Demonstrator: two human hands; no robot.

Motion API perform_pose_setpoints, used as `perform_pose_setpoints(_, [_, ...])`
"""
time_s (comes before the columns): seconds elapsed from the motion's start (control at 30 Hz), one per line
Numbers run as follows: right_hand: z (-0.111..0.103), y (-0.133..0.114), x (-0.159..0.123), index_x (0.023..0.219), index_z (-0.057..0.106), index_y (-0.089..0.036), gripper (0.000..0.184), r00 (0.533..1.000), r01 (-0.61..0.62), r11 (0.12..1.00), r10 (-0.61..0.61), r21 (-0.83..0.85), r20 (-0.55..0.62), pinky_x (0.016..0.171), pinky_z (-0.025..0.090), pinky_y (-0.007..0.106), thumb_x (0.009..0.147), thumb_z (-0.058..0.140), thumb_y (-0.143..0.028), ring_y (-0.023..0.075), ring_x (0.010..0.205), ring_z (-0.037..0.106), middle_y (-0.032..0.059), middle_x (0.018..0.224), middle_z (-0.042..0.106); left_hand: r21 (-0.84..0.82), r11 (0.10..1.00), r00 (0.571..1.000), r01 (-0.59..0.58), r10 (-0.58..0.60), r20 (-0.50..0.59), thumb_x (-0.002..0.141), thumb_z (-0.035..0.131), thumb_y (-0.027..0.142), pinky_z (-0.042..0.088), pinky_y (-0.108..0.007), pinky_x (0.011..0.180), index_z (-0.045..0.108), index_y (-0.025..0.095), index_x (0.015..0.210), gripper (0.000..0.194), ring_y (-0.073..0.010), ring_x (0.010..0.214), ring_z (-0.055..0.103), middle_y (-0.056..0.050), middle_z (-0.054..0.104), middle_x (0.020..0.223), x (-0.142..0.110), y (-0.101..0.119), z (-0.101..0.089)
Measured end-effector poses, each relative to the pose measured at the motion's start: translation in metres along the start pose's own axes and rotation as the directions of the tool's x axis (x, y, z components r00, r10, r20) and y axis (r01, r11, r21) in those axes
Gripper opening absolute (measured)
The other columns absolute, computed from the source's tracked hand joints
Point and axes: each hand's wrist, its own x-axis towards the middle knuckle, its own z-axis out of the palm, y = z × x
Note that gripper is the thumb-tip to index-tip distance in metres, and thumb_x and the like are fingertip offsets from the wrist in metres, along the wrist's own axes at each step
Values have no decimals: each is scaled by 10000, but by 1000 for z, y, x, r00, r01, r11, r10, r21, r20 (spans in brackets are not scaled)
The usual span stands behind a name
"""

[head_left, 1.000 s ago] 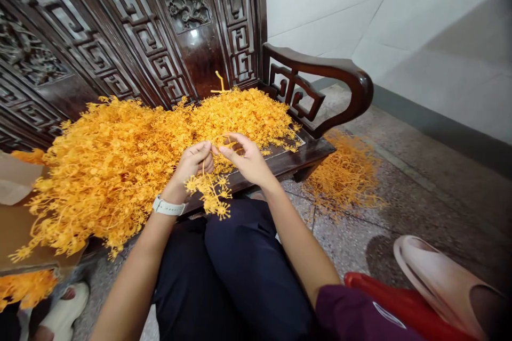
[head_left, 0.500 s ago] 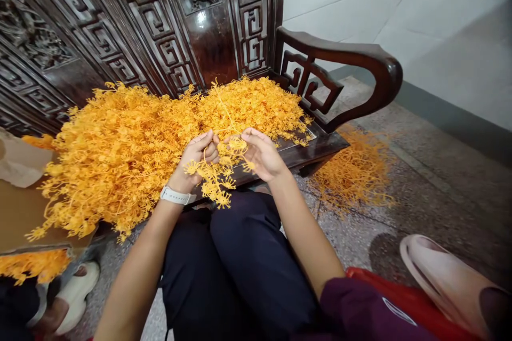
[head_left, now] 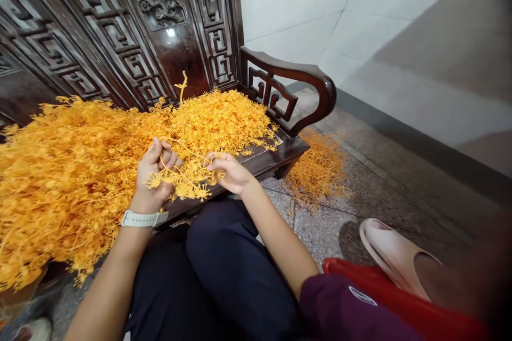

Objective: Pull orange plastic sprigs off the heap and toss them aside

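A small branching orange sprig (head_left: 182, 184) is held just above the seat, between the two hands and in front of the person's lap. Its thin stem is curled through the left hand (head_left: 154, 173), whose fingers are bent inward in a loose, narrow hold, with the sprig's tufted end lying against the heel of that hand. The right hand (head_left: 229, 173) is kept beside it, partly closed, with its fingertips (head_left: 210, 162) at the sprig's branches; whether the sprig is pinched by them cannot be told. A white-strapped watch (head_left: 144, 218) is worn on the left wrist.

Directly behind the hands, a large heap of similar orange sprigs (head_left: 92, 170) is piled on a dark carved wooden settee (head_left: 294, 72), and the hands are held over its front edge. A smaller orange pile (head_left: 316, 170) lies on the speckled stone floor (head_left: 320, 234) beyond the armrest. Dark trousers (head_left: 228, 261) are seen below the hands, with a purple sleeve (head_left: 340, 309), a red object (head_left: 384, 293) and a pale pink slipper (head_left: 390, 253) to the lower right.
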Motion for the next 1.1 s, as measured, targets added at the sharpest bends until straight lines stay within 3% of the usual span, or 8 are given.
perform_pose_setpoints(0.2, [-10, 22, 3, 780, 656, -177, 123, 1000, 14, 994, -15, -110, -6, 698, 512, 266, 693, 733, -217, 123, 697, 604, -7, 767, 655, -66, 998, 998, -20, 16, -67, 1095, 510, 364, 336, -214, 456, 582, 151, 695, 460, -68, 383, 280, 73, 301, 459, 4, 3, -10])
perform_pose_setpoints(0.33, [-21, 25, -1, 809, 644, -159, 170, 999, 9, 1000, -9, 1, -39, 609, 452, 259, 726, 773, -232, 89, 575, 491, -36, 676, 574, -95, 995, 996, -23, 14, -92, 1121, 429, 344, 312, -216, 448, 574, 147, 691, 495, -70, 381, 265, 68, 296, 445, 6, 3, -15])
perform_pose_setpoints(0.47, [-28, 18, -7, 856, 651, -152, 243, 1000, -3, 996, 0, 86, 30, 641, 437, 267, 799, 823, -314, 91, 601, 469, -50, 668, 502, -73, 997, 996, -19, 13, -90, 1142, 329, 306, 303, -220, 446, 582, 145, 691, 542, -72, 372, 247, 61, 276, 429, 7, 1, -14])
perform_pose_setpoints(0.67, [-36, 25, -17, 755, 571, -184, 366, 998, 57, 995, -53, -81, 43, 643, 411, 280, 844, 818, -439, 109, 624, 462, -44, 673, 490, -83, 996, 993, -24, 14, -114, 1142, 317, 324, 273, -219, 436, 558, 151, 674, 555, -76, 373, 214, 64, 245, 423, 10, 1, -16])
perform_pose_setpoints(0.87, [-39, 42, -39, 735, 533, -196, 379, 989, -9, 978, 40, -211, 142, 654, 386, 297, 891, 750, -464, 113, 596, 445, -55, 633, 463, -73, 997, 991, -34, 24, -129, 1126, 311, 333, 223, -253, 435, 548, 157, 635, 573, -93, 400, 127, 52, 191, 436, 12, -6, -14])
perform_pose_setpoints(1.0, [-36, 37, -51, 726, 527, -198, 344, 972, 6, 948, 70, -318, 226, 650, 341, 301, 919, 677, -440, 120, 606, 410, -42, 646, 470, -89, 996, 994, -29, 19, -104, 1125, 280, 317, 210, -268, 459, 549, 153, 639, 579, -97, 431, 121, 44, 203, 449, 12, -3, -14])
perform_pose_setpoints(1.1, [-44, 38, -63, 658, 484, -211, 342, 971, 15, 944, 65, -329, 229, 640, 322, 306, 908, 639, -384, 132, 611, 387, -33, 632, 446, -170, 979, 989, -108, 89, -116, 1123, 325, 283, 240, -256, 467, 559, 162, 705, 494, -100, 449, 157, 57, 246, 480, 12, 5, -24])
